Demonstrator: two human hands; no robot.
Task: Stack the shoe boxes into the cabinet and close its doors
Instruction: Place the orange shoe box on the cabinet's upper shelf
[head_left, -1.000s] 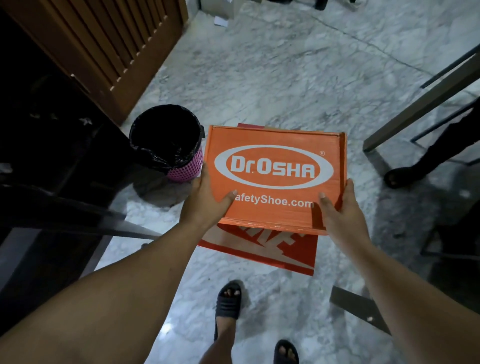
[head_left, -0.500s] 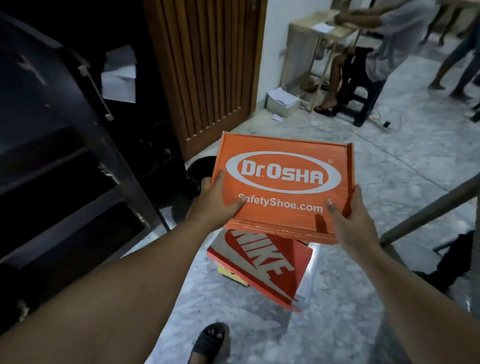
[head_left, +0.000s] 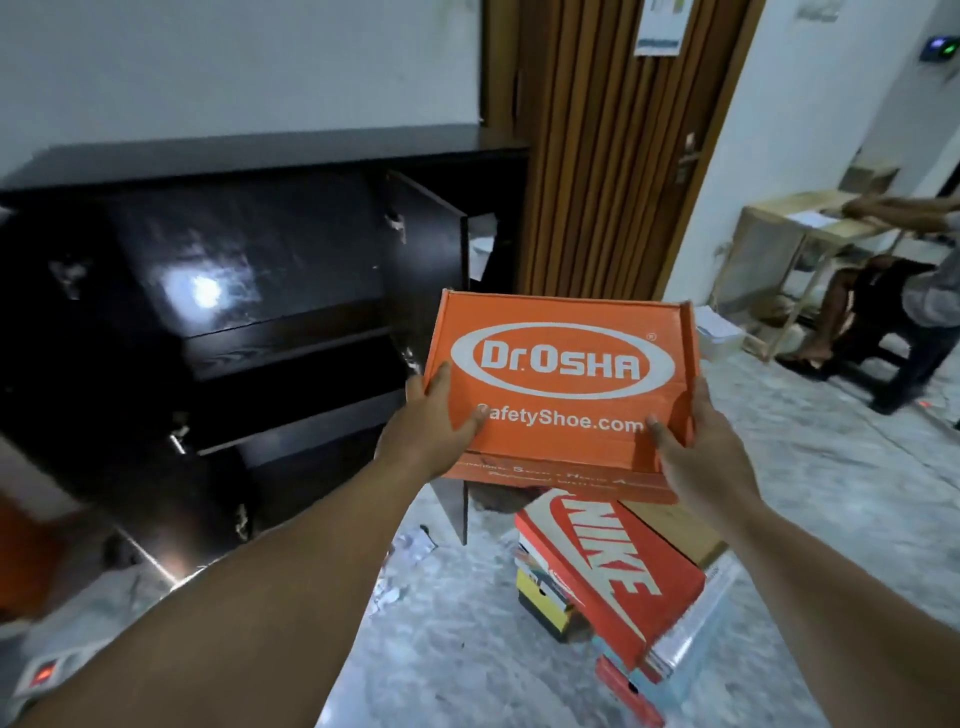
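We're gripping the orange Dr.Osha box, left hand and right hand clamping its near corners, above the floor pile of shoe boxes. We're keeping it level, aiming for the open cabinet shelves beyond.

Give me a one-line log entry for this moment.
phase: carrying | held: orange Dr.Osha box by left hand and right hand | cabinet: door open | Nike box: on floor stack
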